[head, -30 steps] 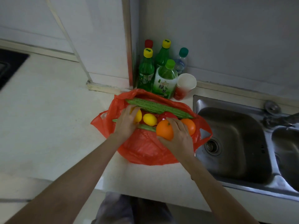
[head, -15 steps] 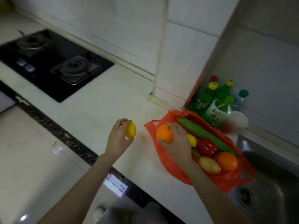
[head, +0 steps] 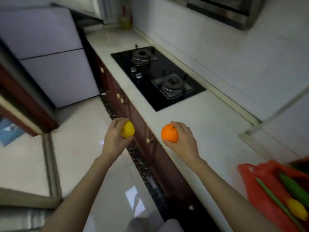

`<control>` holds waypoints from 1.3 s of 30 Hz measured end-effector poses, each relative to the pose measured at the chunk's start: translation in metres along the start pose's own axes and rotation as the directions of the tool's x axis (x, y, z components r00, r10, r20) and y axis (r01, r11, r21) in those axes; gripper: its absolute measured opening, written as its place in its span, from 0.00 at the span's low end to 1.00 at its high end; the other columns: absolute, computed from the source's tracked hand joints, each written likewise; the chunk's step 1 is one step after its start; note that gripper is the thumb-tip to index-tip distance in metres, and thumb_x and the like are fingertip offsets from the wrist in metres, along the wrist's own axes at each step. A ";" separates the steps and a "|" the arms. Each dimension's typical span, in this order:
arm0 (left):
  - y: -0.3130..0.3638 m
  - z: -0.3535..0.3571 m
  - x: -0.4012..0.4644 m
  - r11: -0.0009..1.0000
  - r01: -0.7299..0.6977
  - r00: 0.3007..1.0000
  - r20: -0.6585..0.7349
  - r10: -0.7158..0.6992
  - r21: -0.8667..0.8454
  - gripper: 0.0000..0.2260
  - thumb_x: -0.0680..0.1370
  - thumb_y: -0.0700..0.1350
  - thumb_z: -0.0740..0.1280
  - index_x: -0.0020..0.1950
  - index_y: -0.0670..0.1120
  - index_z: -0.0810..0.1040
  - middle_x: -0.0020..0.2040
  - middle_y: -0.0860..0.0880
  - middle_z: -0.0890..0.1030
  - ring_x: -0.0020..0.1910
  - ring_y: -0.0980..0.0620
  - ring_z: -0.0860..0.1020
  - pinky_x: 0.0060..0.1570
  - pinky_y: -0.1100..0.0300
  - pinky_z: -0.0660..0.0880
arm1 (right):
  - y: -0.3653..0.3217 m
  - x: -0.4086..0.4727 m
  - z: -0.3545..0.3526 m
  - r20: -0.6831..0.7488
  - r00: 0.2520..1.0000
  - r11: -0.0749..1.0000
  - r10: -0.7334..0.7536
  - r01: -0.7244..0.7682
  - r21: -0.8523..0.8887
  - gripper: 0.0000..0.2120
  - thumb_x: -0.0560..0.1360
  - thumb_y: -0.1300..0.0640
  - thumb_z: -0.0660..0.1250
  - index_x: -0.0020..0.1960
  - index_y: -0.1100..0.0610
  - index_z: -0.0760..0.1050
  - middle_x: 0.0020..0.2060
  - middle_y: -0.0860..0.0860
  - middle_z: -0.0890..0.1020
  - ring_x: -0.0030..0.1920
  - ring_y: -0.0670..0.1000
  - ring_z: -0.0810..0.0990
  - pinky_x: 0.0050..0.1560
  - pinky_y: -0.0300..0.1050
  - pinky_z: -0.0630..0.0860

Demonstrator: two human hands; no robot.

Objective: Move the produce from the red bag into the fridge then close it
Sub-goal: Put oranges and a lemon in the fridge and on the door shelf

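Note:
My left hand (head: 115, 139) grips a yellow lemon (head: 127, 131) out over the floor. My right hand (head: 183, 141) grips an orange (head: 169, 135) above the counter's front edge. The red bag (head: 262, 183) lies on the counter at the lower right, partly cut off, with long green vegetables (head: 291, 186) and another lemon (head: 296, 209) showing in it. The fridge (head: 50, 64), pale and two-doored, stands at the upper left with both doors closed.
A black two-burner gas hob (head: 157, 77) is set into the white counter (head: 209, 121). Dark red cabinets (head: 133, 114) run below it. A dark wooden door frame (head: 21, 101) stands at the left. Glossy floor tiles (head: 93, 131) lie between me and the fridge.
Both hands lifted their fruit out of the bag and carried it left. The view has swung left from the sink and bag, bringing the hob and fridge into sight.

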State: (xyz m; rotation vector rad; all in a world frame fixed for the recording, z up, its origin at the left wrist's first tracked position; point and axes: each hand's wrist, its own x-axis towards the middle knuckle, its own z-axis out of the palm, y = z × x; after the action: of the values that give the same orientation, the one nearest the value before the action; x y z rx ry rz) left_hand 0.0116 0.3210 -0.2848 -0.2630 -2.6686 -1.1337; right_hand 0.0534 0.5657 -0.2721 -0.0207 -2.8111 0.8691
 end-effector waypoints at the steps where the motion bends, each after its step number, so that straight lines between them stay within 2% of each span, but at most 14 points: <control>1: -0.011 -0.017 0.004 1.000 0.020 0.999 -0.026 -0.019 0.006 0.28 0.65 0.36 0.76 0.64 0.41 0.74 0.61 0.41 0.73 0.58 0.42 0.74 0.51 0.58 0.70 | -0.017 0.013 0.010 0.017 0.999 0.999 -0.037 0.037 0.012 0.34 0.66 0.44 0.74 0.69 0.48 0.65 0.64 0.46 0.70 0.63 0.50 0.69 0.53 0.46 0.72; 5: -0.052 -0.076 0.021 0.995 0.092 0.984 -0.155 -0.086 0.034 0.28 0.66 0.37 0.76 0.65 0.42 0.73 0.62 0.42 0.72 0.58 0.43 0.73 0.51 0.54 0.74 | -0.078 0.068 0.045 0.074 0.980 0.983 -0.183 0.180 0.040 0.35 0.66 0.43 0.73 0.69 0.47 0.64 0.65 0.46 0.69 0.63 0.50 0.69 0.54 0.47 0.72; 9: -0.089 -0.121 0.049 0.980 0.193 0.944 -0.281 -0.173 0.044 0.29 0.66 0.37 0.76 0.65 0.44 0.73 0.62 0.43 0.71 0.58 0.43 0.73 0.53 0.53 0.73 | -0.130 0.124 0.078 0.109 0.944 0.950 -0.310 0.304 0.073 0.35 0.67 0.42 0.73 0.69 0.47 0.64 0.64 0.46 0.69 0.62 0.49 0.69 0.54 0.45 0.72; 12: -0.110 -0.148 0.086 0.968 0.248 0.908 -0.357 -0.218 0.041 0.29 0.66 0.37 0.75 0.65 0.43 0.72 0.62 0.43 0.71 0.58 0.43 0.73 0.54 0.56 0.70 | -0.168 0.173 0.099 0.122 0.910 0.917 -0.396 0.385 0.104 0.35 0.67 0.42 0.73 0.70 0.48 0.64 0.65 0.46 0.69 0.63 0.50 0.69 0.56 0.47 0.73; 14: -0.122 -0.166 0.119 0.964 0.263 0.893 -0.392 -0.223 0.051 0.28 0.66 0.37 0.75 0.65 0.43 0.72 0.62 0.43 0.71 0.58 0.44 0.73 0.54 0.60 0.68 | -0.193 0.212 0.110 0.116 0.886 0.892 -0.449 0.436 0.121 0.35 0.67 0.43 0.73 0.69 0.48 0.64 0.65 0.46 0.69 0.63 0.50 0.69 0.56 0.48 0.73; 18: -0.148 -0.204 0.197 0.964 0.236 0.894 -0.417 -0.167 0.120 0.29 0.66 0.39 0.75 0.66 0.44 0.72 0.62 0.43 0.71 0.58 0.45 0.73 0.54 0.59 0.68 | -0.238 0.301 0.130 0.086 0.837 0.839 -0.540 0.529 0.125 0.34 0.68 0.43 0.72 0.69 0.48 0.64 0.65 0.45 0.69 0.62 0.49 0.69 0.52 0.44 0.71; 28: -0.197 -0.315 0.399 0.942 0.233 0.852 -0.518 -0.078 0.242 0.28 0.66 0.41 0.76 0.64 0.45 0.73 0.61 0.46 0.72 0.57 0.48 0.73 0.51 0.61 0.66 | -0.366 0.536 0.161 0.017 0.756 0.746 -0.654 0.642 0.178 0.33 0.67 0.46 0.74 0.68 0.49 0.66 0.65 0.48 0.70 0.62 0.52 0.70 0.54 0.48 0.71; 32: -0.230 -0.349 0.458 0.936 0.244 0.840 -0.537 -0.072 0.255 0.29 0.65 0.41 0.76 0.65 0.45 0.73 0.62 0.46 0.72 0.58 0.48 0.72 0.52 0.62 0.66 | -0.412 0.601 0.189 0.005 0.729 0.716 -0.684 0.670 0.196 0.33 0.67 0.46 0.74 0.69 0.50 0.66 0.65 0.48 0.70 0.62 0.53 0.70 0.54 0.46 0.70; 39: -0.318 -0.402 0.540 0.942 0.234 0.837 -0.542 -0.070 0.240 0.29 0.66 0.41 0.75 0.66 0.46 0.72 0.63 0.49 0.71 0.58 0.51 0.72 0.51 0.63 0.66 | -0.488 0.688 0.267 -0.007 0.727 0.711 -0.686 0.673 0.205 0.34 0.66 0.46 0.74 0.68 0.50 0.66 0.65 0.48 0.71 0.62 0.53 0.71 0.53 0.45 0.69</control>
State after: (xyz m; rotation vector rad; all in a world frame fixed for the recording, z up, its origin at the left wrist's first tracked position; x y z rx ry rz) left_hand -0.5296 -0.1482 -0.0810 0.2898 -2.3312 -0.6857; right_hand -0.6507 0.0631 -0.0869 1.0321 -2.4354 0.9326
